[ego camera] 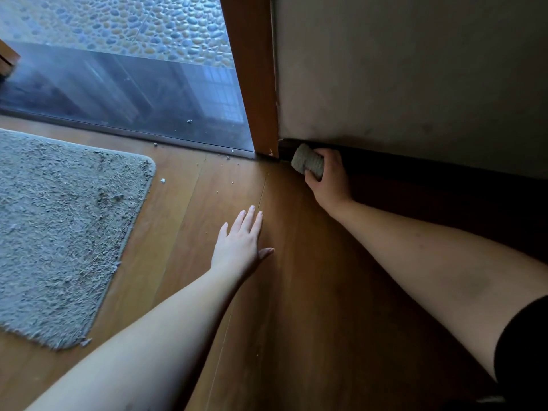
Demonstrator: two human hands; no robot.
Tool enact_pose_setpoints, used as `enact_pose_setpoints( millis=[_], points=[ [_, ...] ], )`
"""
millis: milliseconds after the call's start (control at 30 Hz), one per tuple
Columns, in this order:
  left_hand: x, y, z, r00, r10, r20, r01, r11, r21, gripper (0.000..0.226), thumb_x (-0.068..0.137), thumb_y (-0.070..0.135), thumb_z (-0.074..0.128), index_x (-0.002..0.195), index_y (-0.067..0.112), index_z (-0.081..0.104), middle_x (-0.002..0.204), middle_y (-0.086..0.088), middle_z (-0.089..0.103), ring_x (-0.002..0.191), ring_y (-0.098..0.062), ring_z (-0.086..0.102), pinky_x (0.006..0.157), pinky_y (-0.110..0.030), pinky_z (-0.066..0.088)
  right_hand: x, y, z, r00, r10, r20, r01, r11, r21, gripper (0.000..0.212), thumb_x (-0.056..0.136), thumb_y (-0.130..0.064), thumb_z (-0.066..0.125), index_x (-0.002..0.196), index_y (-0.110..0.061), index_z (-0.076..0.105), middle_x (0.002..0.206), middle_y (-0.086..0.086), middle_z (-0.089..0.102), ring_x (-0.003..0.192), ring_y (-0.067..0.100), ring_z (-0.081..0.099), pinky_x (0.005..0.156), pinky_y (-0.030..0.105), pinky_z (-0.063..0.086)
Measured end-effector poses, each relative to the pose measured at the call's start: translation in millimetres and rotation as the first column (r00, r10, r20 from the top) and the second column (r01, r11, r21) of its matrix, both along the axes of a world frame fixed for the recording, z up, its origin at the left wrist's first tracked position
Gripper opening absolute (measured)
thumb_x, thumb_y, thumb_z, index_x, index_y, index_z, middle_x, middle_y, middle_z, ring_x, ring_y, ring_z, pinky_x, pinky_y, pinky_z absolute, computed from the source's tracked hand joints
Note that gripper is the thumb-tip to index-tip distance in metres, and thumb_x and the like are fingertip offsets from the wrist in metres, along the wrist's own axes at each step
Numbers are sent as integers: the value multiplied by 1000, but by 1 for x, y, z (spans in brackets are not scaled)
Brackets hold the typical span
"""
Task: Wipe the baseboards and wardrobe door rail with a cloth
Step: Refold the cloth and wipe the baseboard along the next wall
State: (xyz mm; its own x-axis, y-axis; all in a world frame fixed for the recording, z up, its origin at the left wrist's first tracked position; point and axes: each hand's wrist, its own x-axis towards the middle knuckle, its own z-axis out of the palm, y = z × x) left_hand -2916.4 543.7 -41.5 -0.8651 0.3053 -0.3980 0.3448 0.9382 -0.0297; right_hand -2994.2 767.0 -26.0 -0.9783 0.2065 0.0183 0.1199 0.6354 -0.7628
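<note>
Fingers of your right hand [329, 173] curl around the cloth [308, 163], pressed to the dark baseboard [415, 164] at the floor's [296, 292] corner. Your left hand [241, 241] lies flat, fingers straight. Wiping could push the crumbs [228, 157] further along.

dim daylight, shadowed right side

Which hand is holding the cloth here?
The right hand: its fingers curl round the cloth against the dark baseboard. The left hand lies flat on the floor, empty.
</note>
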Motion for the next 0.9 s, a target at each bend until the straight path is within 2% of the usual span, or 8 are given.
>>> enact_pose_setpoints(
  millis=[67, 200, 333, 500, 567, 667, 800, 900],
  points=[
    [-3, 4, -2, 1000, -14, 12, 14, 1000, 4, 88, 95, 69, 34, 160, 22, -4, 167, -1, -11, 154, -19, -3, 121, -44, 15, 1, 0, -2, 1000, -9, -5, 9, 1000, -13, 46, 90, -13, 67, 132, -5, 51, 133, 15, 46, 120, 28, 51, 105, 37, 43],
    [-13, 7, 0, 999, -26, 46, 26, 1000, -1, 89, 95, 69, 35, 159, 23, -4, 167, -2, -11, 154, -21, -4, 122, -44, 14, 6, 24, -4, 1000, 7, 6, -7, 1000, 5, 45, 89, -15, 68, 130, -6, 52, 130, 14, 47, 116, 26, 52, 97, 29, 42],
    [-28, 23, 1, 991, -49, 121, 52, 998, -21, 91, 93, 70, 36, 159, 23, -5, 166, -5, -15, 154, -24, -8, 122, -47, 11, 16, 68, -8, 999, 26, 46, -29, 997, 65, 45, 88, -15, 70, 129, -8, 52, 129, 13, 49, 116, 28, 53, 95, 31, 43],
    [-35, 81, -2, 960, -180, 213, 164, 982, 91, 101, 90, 68, 51, 158, 27, -11, 165, -3, -20, 152, -25, -15, 122, -55, 2, 24, 78, -12, 997, -41, 58, 33, 991, 133, 48, 82, -20, 76, 124, -13, 55, 127, 9, 50, 112, 25, 54, 90, 32, 45],
    [-29, 99, -5, 952, -166, 259, 139, 983, 118, 106, 88, 66, 56, 157, 26, -15, 164, -1, -23, 152, -24, -16, 122, -56, 3, 21, 69, -11, 999, -1, 47, -4, 995, 101, 47, 81, -21, 77, 122, -9, 57, 123, 13, 52, 109, 27, 56, 90, 33, 46],
    [-12, 110, -13, 938, -90, 335, 70, 995, 72, 104, 93, 58, 53, 154, 22, -23, 160, 0, -32, 150, -26, -22, 120, -61, 8, 16, 47, -10, 1000, 19, 13, -19, 1000, 12, 49, 80, -25, 81, 118, -2, 61, 118, 17, 56, 107, 29, 57, 92, 29, 41],
    [-2, 109, -10, 936, -72, 345, 65, 997, 30, 96, 99, 54, 45, 147, 21, -31, 156, -1, -38, 149, -28, -24, 120, -61, 9, 13, 40, -2, 998, -53, 45, 54, 998, -24, 42, 83, -19, 77, 119, -5, 62, 121, 16, 56, 111, 30, 56, 97, 34, 43],
    [-6, 113, -11, 925, -63, 375, 67, 998, 2, 105, 94, 63, 47, 149, 19, -31, 155, -2, -40, 147, -28, -28, 119, -62, 8, 21, 59, -5, 990, -123, 63, 124, 992, -17, 37, 85, -16, 74, 119, -10, 61, 122, 11, 55, 112, 26, 55, 95, 33, 43]
  ],
)
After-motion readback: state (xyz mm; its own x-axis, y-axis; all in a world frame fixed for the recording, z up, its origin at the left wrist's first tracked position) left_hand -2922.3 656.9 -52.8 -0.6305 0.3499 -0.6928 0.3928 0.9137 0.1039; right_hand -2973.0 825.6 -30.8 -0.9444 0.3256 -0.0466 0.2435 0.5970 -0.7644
